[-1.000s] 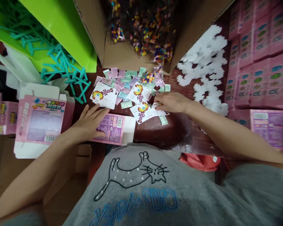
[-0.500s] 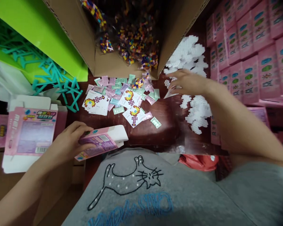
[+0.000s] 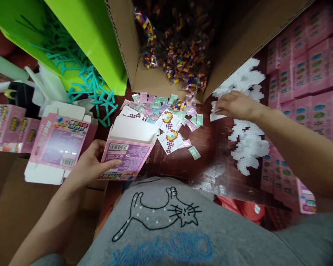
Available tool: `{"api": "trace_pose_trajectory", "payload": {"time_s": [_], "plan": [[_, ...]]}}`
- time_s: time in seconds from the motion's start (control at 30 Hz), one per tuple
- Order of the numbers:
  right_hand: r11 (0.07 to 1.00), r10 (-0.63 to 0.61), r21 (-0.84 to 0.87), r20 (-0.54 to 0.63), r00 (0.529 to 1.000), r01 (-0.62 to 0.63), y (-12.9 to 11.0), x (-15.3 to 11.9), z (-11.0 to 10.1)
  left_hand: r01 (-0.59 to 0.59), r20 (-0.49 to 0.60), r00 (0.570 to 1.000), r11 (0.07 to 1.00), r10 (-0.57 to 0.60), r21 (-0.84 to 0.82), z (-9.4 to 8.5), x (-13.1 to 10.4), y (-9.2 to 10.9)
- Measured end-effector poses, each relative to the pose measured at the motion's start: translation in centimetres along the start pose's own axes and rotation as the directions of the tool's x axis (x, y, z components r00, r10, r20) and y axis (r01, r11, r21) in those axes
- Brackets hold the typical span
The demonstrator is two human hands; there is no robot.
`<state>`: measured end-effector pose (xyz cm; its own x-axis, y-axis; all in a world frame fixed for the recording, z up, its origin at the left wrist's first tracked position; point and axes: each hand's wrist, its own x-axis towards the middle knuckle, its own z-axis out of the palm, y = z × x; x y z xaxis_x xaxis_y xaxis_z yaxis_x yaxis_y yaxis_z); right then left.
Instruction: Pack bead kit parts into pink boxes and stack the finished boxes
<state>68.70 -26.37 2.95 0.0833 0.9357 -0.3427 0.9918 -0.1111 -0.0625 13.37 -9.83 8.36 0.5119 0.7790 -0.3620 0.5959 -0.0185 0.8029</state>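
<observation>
Across a glossy dark-red tabletop (image 3: 211,151), packing materials are spread between stacked pink cartons (image 3: 308,92) at the right and a lime-green box (image 3: 84,33) at the left, from which teal T-shaped plastic pieces (image 3: 107,105) are spilled. At the back, clear bags of multicoloured beads (image 3: 179,61) are contained in an open corrugated cardboard box (image 3: 158,83).

Near the table's front edge, a pink-and-purple carton (image 3: 129,155) is gripped by the left hand (image 3: 96,162): the thumb is laid over the printed, barcoded panel and the fingers are partly hidden by the carton. Its white end flaps are turned away from the wearer. Just left of it, another pink carton (image 3: 62,138) is seen with its white flaps opened out.

By the right hand (image 3: 233,105), held over white gridded plates (image 3: 251,144), a small white flat piece (image 3: 218,117) is pinched at the fingertips; its exact kind is obscured. Between the hands, pixel-pattern cards (image 3: 170,140) are scattered beside small pink and green sachets (image 3: 148,109), some of which are overlapped by the cards.
</observation>
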Motion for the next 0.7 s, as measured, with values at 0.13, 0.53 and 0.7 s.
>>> {"api": "trace_pose_trajectory", "payload": {"time_s": [0.13,0.53,0.7], "plan": [[0.994,0.014,0.106,0.038,0.999,-0.018,-2.2,-1.5,-2.0,0.031,0.032,0.999,0.998,-0.029,-0.05,0.7,-0.1,-1.0],[0.877,-0.427,0.265,0.045,0.903,0.401,-20.6,2.9,-11.4,-0.086,0.179,0.974,0.958,0.138,-0.275,7.2,2.1,0.6],[0.823,-0.515,0.333,0.094,0.852,0.46,-24.9,5.3,-13.8,-0.103,0.17,0.965,0.888,0.198,-0.449,6.5,1.5,-1.9]]}}
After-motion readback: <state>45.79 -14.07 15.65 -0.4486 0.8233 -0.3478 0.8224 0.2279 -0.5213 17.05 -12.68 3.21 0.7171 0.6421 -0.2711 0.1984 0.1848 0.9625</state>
